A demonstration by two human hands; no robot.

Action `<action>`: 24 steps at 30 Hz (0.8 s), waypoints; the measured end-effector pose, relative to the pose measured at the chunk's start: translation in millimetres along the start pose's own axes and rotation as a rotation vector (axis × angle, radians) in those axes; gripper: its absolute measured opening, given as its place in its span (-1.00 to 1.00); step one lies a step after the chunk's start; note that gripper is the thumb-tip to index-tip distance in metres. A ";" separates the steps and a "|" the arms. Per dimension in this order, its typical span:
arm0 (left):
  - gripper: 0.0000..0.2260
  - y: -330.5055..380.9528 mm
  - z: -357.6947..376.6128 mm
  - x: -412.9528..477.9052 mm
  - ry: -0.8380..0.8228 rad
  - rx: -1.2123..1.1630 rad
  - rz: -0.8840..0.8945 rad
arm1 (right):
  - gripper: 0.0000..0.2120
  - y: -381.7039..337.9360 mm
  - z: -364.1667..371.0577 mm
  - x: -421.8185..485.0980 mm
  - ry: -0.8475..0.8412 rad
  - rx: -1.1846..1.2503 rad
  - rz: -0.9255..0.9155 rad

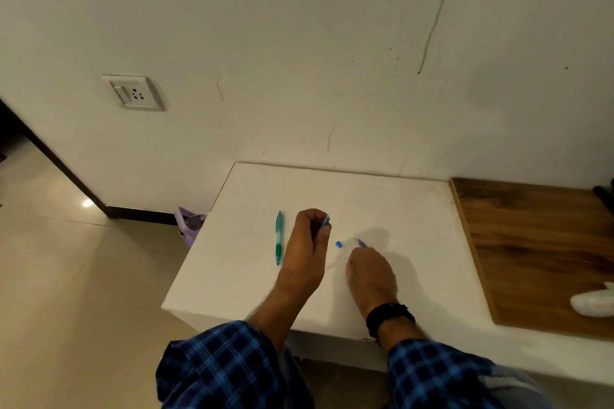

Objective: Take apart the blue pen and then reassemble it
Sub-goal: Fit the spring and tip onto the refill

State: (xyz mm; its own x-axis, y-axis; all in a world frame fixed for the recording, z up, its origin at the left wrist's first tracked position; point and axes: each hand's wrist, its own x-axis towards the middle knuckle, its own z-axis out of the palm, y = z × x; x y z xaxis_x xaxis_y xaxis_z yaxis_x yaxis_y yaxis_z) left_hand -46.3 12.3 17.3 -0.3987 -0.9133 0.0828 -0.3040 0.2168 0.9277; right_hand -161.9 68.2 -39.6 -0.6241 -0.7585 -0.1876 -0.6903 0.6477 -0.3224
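Pieces of the blue pen (pixel 324 223) are split between two hands over the white desk (pixel 382 202). The left hand (pixel 305 246) has its fingers curled round the blue barrel (pixel 325 220), whose end pokes out of the fist toward 1 o'clock. The right hand (pixel 370 272) sits at 4 o'clock from the left hand, close but not touching it. Its fingers are closed on a thin blue-tipped piece (pixel 360 243) that sticks out from the fingertips toward 11 o'clock; whether that piece touches the desk cannot be told. Between the two hands a small blue cap (pixel 338 244) lies alone on the desk, at 9 o'clock from the thin piece's tip and just beside it.

A green pen (pixel 278 237) lies on the desk at 9 o'clock from the left hand, near it but apart. It runs from 12 to 6 with its darker grip at the 6 o'clock end. A black wristband (pixel 390 314) circles the right wrist, and both forearms wear blue checked sleeves (pixel 219 365). At 3 o'clock the desk meets a wooden top (pixel 531 242), with a white object (pixel 594 304) at its right edge, partly cut off. On the wall at 10 o'clock is a white socket (pixel 134 92). A pale purple object (pixel 189 222) stands on the floor by the desk's far left corner.
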 end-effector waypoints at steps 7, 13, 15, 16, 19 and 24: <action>-0.91 -0.4 0.5 0.3 -0.007 -0.043 0.076 | -0.93 -23.9 -69.8 -7.0 0.150 1.191 -0.036; -0.89 0.1 2.3 0.0 -0.027 -0.058 0.103 | -0.91 -27.1 -81.6 -11.9 0.087 1.228 -0.138; -0.89 0.6 2.5 -0.2 -0.033 -0.056 0.100 | -0.90 -26.2 -77.5 -11.1 0.075 1.167 -0.152; -0.90 0.8 2.9 -0.1 -0.035 -0.049 0.099 | -0.90 -25.9 -75.9 -10.6 0.070 1.151 -0.155; -0.90 -0.6 3.0 0.4 -0.040 -0.025 0.094 | -0.90 -26.1 -74.9 -10.4 0.067 1.125 -0.158; -0.90 -1.1 1.9 0.8 -0.048 -0.016 0.100 | -0.89 -24.7 -73.7 -8.8 0.069 1.120 -0.166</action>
State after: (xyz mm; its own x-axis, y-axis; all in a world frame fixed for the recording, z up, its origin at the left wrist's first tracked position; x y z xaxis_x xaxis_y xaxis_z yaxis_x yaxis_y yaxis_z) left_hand -47.9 12.0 15.7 -0.4673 -0.8698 0.1582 -0.2472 0.3003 0.9213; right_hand -166.2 64.1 38.5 -0.5981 -0.8010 -0.0250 -0.0717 0.0846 -0.9938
